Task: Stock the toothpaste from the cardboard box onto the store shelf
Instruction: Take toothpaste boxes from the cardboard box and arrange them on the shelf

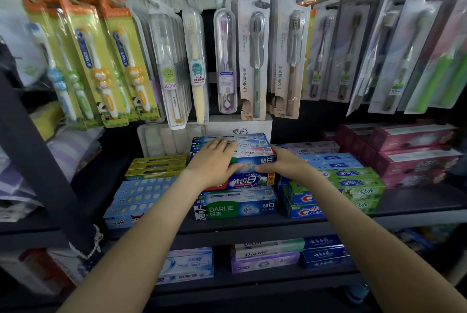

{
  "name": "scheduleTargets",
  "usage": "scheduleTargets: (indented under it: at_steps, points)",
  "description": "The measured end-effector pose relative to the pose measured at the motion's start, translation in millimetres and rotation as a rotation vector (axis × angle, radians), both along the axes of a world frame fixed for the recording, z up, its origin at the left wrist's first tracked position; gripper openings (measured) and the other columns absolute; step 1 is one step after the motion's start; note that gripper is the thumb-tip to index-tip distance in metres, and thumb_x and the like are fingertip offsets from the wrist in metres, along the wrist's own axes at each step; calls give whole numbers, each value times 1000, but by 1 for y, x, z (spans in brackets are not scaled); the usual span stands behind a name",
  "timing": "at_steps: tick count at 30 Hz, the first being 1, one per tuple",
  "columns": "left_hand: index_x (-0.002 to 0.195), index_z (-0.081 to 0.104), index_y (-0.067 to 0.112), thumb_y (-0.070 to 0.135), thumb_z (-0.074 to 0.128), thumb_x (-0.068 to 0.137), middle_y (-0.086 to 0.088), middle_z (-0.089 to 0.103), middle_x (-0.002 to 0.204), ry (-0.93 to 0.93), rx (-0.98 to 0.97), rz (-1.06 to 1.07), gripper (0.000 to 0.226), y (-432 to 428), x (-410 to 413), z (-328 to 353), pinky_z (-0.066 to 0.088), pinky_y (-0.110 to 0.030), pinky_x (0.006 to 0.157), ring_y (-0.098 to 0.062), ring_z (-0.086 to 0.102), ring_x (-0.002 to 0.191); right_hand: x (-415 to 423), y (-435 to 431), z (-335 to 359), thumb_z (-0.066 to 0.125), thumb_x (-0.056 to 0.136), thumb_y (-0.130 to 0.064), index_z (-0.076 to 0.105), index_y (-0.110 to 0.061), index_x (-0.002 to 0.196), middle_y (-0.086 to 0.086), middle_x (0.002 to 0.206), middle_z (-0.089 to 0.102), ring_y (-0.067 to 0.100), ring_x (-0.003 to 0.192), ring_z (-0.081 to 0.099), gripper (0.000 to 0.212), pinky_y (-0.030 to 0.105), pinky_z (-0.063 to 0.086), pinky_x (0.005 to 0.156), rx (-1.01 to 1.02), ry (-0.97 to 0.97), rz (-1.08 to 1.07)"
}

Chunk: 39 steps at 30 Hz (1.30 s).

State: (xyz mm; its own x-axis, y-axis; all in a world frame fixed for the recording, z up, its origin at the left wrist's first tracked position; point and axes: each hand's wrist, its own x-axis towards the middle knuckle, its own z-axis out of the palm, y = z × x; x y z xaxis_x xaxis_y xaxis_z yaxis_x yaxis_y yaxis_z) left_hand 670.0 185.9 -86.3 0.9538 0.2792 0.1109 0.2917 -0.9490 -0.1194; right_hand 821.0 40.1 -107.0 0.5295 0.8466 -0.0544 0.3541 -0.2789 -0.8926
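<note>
Looks down on a dark store shelf packed with flat piles of toothpaste, under a row of toothbrushes hanging in blister packs. Finds the middle stack several cartons high, with lower piles close on either side. Catches, judging by the pose, the placing step: setting one carton square on top of that stack. Calls next for easing it level and flush with the cartons beneath, then letting go. Shows that carton as a long flat box, green and blue with white Chinese lettering, lying crosswise. Has the left hand spread over its top with thumb pressed to the front face, and the right hand curled round its right end, both gripping. Shows no cardboard box.
</note>
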Motion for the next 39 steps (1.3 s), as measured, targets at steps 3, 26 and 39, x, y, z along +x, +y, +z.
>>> scheduleTargets:
  at_steps: [3,26,39]
  points:
    - [154,10,13,54,27,100,-13,12,161,5,14,12,70,0,0,-1,8,-38,120,-28,10,148,0,0,1,76,79,-21,50,-27,120,-1,120,63,16,108,60,49,37,47,98,-10,-18,-1]
    - [155,4,23,51,25,102,-11,7,162,43,-18,40,64,-6,7,2,5,-39,119,-27,6,149,-36,10,16,45,98,-39,8,-6,152,10,160,8,20,148,4,73,28,6,116,-258,-948,98]
    - [153,20,9,53,13,99,-10,16,160,-262,113,-54,70,-72,14,-27,-4,-40,119,-23,8,149,16,-81,-7,40,96,-54,4,-15,154,3,161,3,15,148,-4,79,31,1,120,-288,-963,8]
